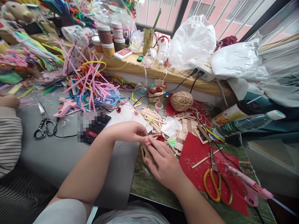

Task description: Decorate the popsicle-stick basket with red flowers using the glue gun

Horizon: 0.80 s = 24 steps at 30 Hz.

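Near the table's front edge, my left hand (132, 132) pinches a small pink flower (147, 141) with a yellow centre at the rim of a twine-wrapped basket (144, 153). My right hand (164, 163) lies over the basket's right side, thumb against its wall and fingertips touching the flower. A dark red rose (160, 137) and a mint-green flower (172, 142) sit along the rim beyond my right fingers. A pale yellow flower (151, 120) shows just behind my left fingertips. Much of the basket is hidden under my right hand.
Orange-handled scissors (216, 183) and a pink glue gun (253, 186) lie on red felt (193, 152) at right. Wooden sticks (153, 118) and a twine ball (181, 101) are behind the basket. A phone (97, 127) and black scissors (44, 127) lie left, near another person's sleeve (10, 140).
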Each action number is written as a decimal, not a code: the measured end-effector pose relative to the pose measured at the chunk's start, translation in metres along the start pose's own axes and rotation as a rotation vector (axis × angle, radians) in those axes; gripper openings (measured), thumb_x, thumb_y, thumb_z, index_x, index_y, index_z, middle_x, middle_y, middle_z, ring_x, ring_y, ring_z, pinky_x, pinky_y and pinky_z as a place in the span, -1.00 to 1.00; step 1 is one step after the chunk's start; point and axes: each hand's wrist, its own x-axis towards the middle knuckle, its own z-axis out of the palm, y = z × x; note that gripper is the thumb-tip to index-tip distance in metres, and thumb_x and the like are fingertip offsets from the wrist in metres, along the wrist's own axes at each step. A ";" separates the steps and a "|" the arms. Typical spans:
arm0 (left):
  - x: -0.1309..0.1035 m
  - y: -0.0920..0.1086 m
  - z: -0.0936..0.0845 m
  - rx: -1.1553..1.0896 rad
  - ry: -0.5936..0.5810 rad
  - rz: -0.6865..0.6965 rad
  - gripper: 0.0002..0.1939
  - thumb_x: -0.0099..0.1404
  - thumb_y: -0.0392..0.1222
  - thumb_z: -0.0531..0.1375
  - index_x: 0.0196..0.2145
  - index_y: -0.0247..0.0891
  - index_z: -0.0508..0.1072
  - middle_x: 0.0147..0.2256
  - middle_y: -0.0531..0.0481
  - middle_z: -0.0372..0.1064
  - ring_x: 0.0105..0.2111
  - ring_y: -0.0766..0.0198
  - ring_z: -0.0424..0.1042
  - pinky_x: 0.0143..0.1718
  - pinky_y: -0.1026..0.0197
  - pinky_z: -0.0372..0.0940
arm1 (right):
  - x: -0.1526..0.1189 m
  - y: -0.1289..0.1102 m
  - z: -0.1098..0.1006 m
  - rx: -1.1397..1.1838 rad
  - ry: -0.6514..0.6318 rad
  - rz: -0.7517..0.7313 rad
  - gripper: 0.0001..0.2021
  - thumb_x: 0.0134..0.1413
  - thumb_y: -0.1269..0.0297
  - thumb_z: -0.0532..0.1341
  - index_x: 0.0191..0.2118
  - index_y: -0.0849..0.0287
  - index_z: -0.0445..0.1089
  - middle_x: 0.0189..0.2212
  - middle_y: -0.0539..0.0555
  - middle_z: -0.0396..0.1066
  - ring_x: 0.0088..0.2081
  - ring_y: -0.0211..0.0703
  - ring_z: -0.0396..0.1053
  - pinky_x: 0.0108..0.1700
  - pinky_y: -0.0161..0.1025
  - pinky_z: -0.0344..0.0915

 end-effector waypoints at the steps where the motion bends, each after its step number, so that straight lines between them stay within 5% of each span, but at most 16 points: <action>1: 0.001 -0.001 0.001 0.011 -0.001 0.007 -0.60 0.35 0.19 0.28 -0.10 -0.16 0.63 -0.19 0.03 0.63 -0.21 0.23 0.54 -0.22 0.29 0.29 | -0.001 0.001 0.000 0.008 0.007 -0.010 -0.38 0.33 0.37 0.26 0.45 0.16 0.21 0.43 0.24 0.24 0.34 0.19 0.29 0.32 0.19 0.38; 9: 0.004 -0.002 0.001 -0.006 -0.008 -0.022 -0.65 0.38 0.14 0.25 -0.12 -0.16 0.63 -0.20 0.04 0.62 -0.21 0.23 0.52 -0.21 0.28 0.29 | -0.013 0.011 -0.002 0.147 0.139 -0.027 -0.55 0.27 0.48 0.27 0.24 0.12 0.41 0.18 0.26 0.48 0.19 0.12 0.42 0.22 0.14 0.44; 24: 0.013 -0.001 0.006 -0.031 -0.071 -0.081 -0.59 0.36 0.21 0.25 -0.20 -0.21 0.64 -0.32 0.02 0.54 -0.32 0.25 0.40 -0.32 0.26 0.22 | -0.013 0.011 -0.006 0.159 0.025 -0.031 -0.75 0.36 0.37 0.22 0.10 0.15 0.46 0.00 0.15 0.58 0.00 0.00 0.46 0.07 0.01 0.39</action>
